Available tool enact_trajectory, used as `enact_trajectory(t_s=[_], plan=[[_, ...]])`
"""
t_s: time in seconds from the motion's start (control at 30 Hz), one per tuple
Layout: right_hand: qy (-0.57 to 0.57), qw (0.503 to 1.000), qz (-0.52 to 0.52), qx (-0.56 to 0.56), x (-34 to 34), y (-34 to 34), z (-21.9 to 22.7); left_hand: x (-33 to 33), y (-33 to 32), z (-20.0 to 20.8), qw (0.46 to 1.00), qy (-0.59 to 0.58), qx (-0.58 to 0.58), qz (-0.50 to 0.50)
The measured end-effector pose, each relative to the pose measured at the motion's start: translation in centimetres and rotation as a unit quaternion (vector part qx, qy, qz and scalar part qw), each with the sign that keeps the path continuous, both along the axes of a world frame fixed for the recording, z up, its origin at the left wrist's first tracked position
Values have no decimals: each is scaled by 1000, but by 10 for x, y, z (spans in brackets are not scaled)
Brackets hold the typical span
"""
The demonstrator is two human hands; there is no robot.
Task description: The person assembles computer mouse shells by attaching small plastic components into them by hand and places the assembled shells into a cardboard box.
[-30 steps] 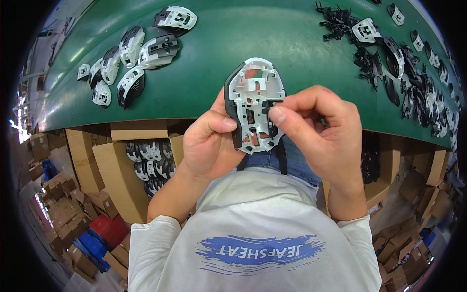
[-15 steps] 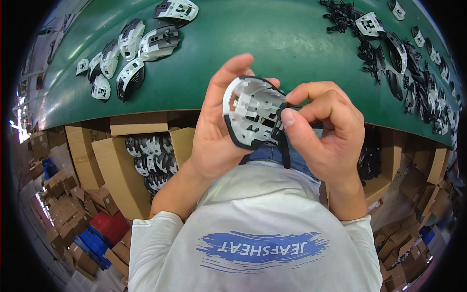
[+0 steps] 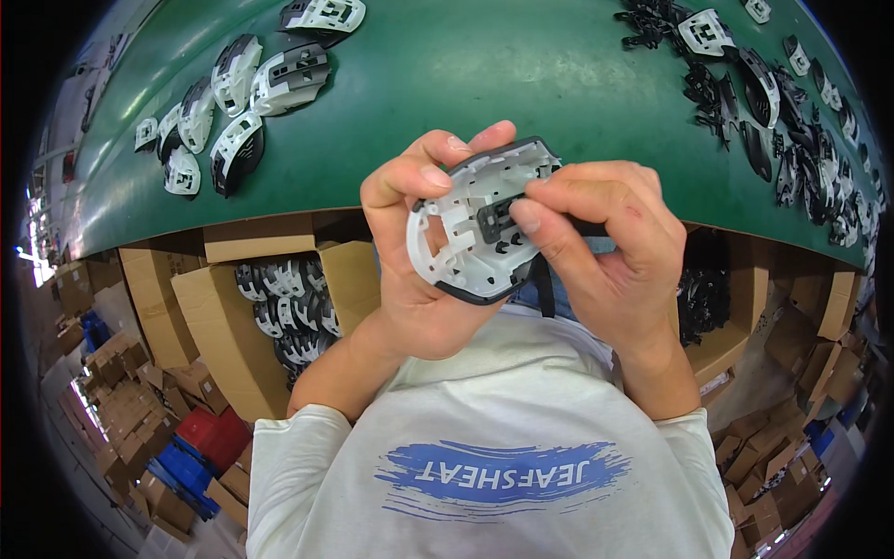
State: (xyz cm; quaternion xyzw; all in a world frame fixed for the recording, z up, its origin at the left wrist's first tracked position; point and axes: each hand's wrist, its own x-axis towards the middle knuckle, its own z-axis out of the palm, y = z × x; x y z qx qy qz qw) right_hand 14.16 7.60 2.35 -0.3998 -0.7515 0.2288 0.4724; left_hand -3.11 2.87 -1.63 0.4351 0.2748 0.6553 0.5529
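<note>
A white-and-black plastic shell [image 3: 456,265], curved like a computer mouse cover, rests in my left hand [image 3: 410,270]. Its hollow inner side faces up, and my left fingers curl round its far and left edges. Between thumb and fingertips, my right hand [image 3: 610,238] pinches a small black plastic part [image 3: 496,220]. That part lies against the middle of the shell's inside; whether it is seated there I cannot tell. My right fingertips hide its right end.
On the green table [image 3: 447,84], similar shells [image 3: 284,79] lie at the left. Black plastic parts [image 3: 712,104] and more shells are heaped at the right. Below the table edge stand a cardboard box [image 3: 219,321] of shells and another box [image 3: 745,317] holding black parts.
The shell has turned in my left hand, its far edge now tilted up. My right hand has moved the black part left, from the shell's right edge onto its inner middle.
</note>
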Motion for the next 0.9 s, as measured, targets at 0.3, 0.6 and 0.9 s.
enact_trajectory(t_s=[0.3,0.6,0.9], plan=[[-89,991,58,-85,8,1,10,1,-4,-9,987,119,100,28],[-190,970,118,-99,22,11,30,7,-1,-10,974,186,128,11],[-229,950,159,-143,27,14,22,5,-6,-15,967,230,100,-31]])
